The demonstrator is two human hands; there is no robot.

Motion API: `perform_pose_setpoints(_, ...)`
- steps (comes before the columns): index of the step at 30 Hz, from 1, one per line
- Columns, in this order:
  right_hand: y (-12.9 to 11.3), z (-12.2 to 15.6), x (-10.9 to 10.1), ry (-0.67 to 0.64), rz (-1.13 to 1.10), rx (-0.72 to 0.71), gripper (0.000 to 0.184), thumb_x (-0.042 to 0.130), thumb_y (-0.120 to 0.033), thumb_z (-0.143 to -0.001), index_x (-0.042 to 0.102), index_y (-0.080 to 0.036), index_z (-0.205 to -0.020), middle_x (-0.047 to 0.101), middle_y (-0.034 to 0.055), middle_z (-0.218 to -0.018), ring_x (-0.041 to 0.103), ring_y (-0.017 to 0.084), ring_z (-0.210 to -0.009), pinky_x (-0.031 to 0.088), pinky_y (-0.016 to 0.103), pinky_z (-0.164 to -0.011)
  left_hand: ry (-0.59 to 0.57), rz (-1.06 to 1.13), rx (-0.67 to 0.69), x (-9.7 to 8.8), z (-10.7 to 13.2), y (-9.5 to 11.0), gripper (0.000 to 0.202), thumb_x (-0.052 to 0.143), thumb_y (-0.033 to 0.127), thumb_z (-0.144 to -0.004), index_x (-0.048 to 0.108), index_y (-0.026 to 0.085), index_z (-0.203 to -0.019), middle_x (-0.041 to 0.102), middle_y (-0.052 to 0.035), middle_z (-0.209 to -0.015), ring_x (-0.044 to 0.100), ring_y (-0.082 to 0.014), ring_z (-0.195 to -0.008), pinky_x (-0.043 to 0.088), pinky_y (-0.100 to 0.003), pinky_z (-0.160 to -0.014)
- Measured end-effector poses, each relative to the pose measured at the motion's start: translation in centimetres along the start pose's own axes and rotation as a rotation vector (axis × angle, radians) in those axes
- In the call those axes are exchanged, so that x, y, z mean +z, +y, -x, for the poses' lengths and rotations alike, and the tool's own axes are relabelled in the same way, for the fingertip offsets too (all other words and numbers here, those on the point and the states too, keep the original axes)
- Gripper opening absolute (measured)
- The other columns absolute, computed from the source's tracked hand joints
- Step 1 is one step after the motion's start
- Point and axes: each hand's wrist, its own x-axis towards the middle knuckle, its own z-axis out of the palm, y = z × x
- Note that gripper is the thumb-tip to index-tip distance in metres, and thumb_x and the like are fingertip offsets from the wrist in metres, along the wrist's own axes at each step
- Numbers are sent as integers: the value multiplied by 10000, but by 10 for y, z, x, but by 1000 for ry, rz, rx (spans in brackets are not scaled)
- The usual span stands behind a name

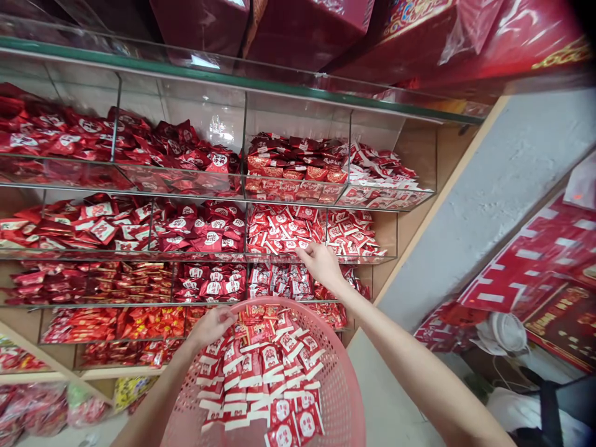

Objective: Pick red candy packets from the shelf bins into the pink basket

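My right hand [322, 266] reaches into a clear shelf compartment on the right, its thumb and fingers pinched on a small red-and-white packet [300, 244] at the compartment's front. More packets of the same kind lie piled behind it. Below, my left hand [210, 326] is closed at the far left rim of a pink perforated plastic basket [344, 372], fingers curled over the edge; part of the grip is hidden. Inside the basket lie many red-and-white sachets [251, 369], some joined in strips, with several redder packets [255, 315] near the far rim.
Clear dividers [245, 146] split the tiered shelves into compartments of red wrapped packets [212, 239]. A glass shelf edge [209, 71] runs above, with large dark red boxes [307, 28] on it. To the right stand a grey wall [484, 161] and red printed items [516, 261]. Bagged goods [51, 410] lie lower left.
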Motion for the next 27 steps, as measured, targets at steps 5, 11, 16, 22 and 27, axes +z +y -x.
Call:
perform_pose_setpoints(5, 4, -15, 15, -141, -496, 332, 384, 546, -471, -783, 481, -184, -535, 439, -38, -427, 332, 61, -372, 242, 210, -400, -1, 7, -2, -2, 2, 4, 371, 441, 513, -783, 660, 219, -729, 679, -37, -930, 605, -206, -889, 436, -277, -811)
perform_pose_setpoints(11, 2, -16, 10, -266, -940, 520, 282, 664, -293, -698, 455, -169, -553, 429, -67, -426, 267, 14, -335, 130, 161, -313, -1, -9, -21, -3, 2, 6, 374, 434, 520, -781, 657, 222, -739, 681, -27, -918, 616, -206, -870, 437, -273, -806)
perform_pose_setpoints(16, 6, -17, 3, -344, -1160, 575, 202, 630, -216, -727, 468, -156, -624, 417, -84, -468, 244, -3, -347, 110, 128, -314, 6, -16, -23, -4, 2, 6, 364, 443, 514, -777, 666, 229, -739, 684, -20, -928, 624, -203, -862, 440, -270, -796)
perform_pose_setpoints(22, 9, 2, -22, -421, -1198, 387, 301, 698, -310, -698, 448, -162, -618, 420, -87, -520, 248, -9, -374, 109, 142, -343, 5, -1, -29, -5, 2, 8, 339, 473, 500, -761, 684, 237, -730, 683, -10, -970, 624, -198, -885, 440, -265, -805)
perform_pose_setpoints(27, 18, 47, -29, -787, -895, 172, 272, 657, -411, -730, 566, -158, -688, 493, -71, -528, 317, 11, -395, 191, 161, -377, -15, -10, -27, -6, 1, 10, 378, 459, 531, -763, 680, 226, -726, 683, -16, -951, 618, -202, -883, 437, -275, -816)
